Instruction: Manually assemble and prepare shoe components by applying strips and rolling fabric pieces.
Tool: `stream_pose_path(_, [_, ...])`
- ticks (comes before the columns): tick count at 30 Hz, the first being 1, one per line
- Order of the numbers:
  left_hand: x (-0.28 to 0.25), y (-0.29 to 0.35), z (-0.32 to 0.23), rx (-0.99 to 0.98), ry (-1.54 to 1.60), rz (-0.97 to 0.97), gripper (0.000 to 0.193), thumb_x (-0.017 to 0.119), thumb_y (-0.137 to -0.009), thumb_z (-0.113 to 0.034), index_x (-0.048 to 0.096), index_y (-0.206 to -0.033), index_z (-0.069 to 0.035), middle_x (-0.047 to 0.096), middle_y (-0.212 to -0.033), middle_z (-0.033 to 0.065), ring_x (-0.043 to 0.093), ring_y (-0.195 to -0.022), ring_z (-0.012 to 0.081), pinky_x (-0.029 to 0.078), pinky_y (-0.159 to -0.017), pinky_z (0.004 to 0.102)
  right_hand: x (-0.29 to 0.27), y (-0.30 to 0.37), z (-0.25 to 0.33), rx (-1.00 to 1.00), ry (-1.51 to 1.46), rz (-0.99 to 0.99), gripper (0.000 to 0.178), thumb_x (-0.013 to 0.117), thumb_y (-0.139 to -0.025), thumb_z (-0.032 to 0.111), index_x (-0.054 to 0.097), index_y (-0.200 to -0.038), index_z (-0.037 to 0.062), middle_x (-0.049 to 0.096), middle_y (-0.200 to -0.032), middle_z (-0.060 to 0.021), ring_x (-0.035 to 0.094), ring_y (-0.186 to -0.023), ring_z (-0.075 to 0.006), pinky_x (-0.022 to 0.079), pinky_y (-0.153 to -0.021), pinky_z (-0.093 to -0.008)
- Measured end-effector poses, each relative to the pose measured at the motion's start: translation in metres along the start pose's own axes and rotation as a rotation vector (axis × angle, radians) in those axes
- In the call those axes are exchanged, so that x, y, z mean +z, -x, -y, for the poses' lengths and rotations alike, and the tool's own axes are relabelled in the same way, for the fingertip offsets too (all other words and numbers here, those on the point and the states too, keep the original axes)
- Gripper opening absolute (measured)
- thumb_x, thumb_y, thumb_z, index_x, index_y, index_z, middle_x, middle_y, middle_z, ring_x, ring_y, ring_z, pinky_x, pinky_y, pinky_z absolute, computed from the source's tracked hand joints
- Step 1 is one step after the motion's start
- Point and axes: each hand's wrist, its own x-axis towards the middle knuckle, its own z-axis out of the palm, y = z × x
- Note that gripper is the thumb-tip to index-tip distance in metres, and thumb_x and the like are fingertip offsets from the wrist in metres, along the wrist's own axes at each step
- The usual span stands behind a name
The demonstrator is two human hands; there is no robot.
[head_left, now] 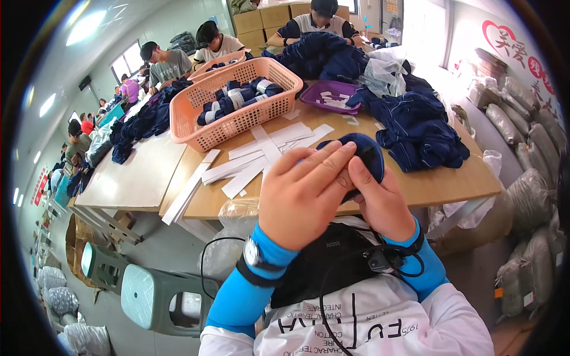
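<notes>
Above the near edge of the table, both my hands are closed around a rolled navy garment (369,155). My left hand (309,193) lies across it with the fingers stretched over the roll. Curled round its other side is my right hand (383,199), the thumb pressed against the fabric. My fingers hide most of the roll's lower part. Beyond my left hand, several white paper strips (243,163) lie in a loose, crossing heap. A peach plastic basket (219,133) behind them holds several navy rolls (228,104) with white bands.
A purple tray (309,102) with small white papers sits past my hands. Navy garments (415,127) are piled at the right, with clear plastic bags (383,74) on top. Several people work across and along the tables. Green stools (157,296) stand at the left; wrapped bundles (525,261) line the right.
</notes>
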Motion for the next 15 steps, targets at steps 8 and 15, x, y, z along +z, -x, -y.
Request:
stream_pose_path(8, [0.016,-0.008,-0.004,-0.088,0.34,0.119,0.046,0.086,-0.08,-0.014,0.076,-0.124,-0.003,0.072,-0.138,0.0132,0.068,-0.131,0.035,0.054,-0.103,0.047,-0.034,-0.019,0.021,-0.055,0.375,-0.499,0.046,0.068,-0.108,0.041,0.072,-0.12,-0.0028,0.076,-0.108,-0.0057,0.068,-0.096,-0.0116,0.056,-0.087,-0.0309])
stream_pose_path(15, [0.039,0.027,-0.008,-0.323,0.338,0.493,0.091,0.089,-0.083,-0.03,0.046,-0.156,0.003,0.045,-0.165,0.0219,0.045,-0.151,0.0453,0.044,-0.12,0.048,-0.149,-0.077,0.046,0.257,0.56,-0.041,0.039,0.072,-0.105,0.031,0.073,-0.115,-0.0068,0.076,-0.099,-0.0024,0.069,-0.087,-0.0096,0.056,-0.082,-0.0299])
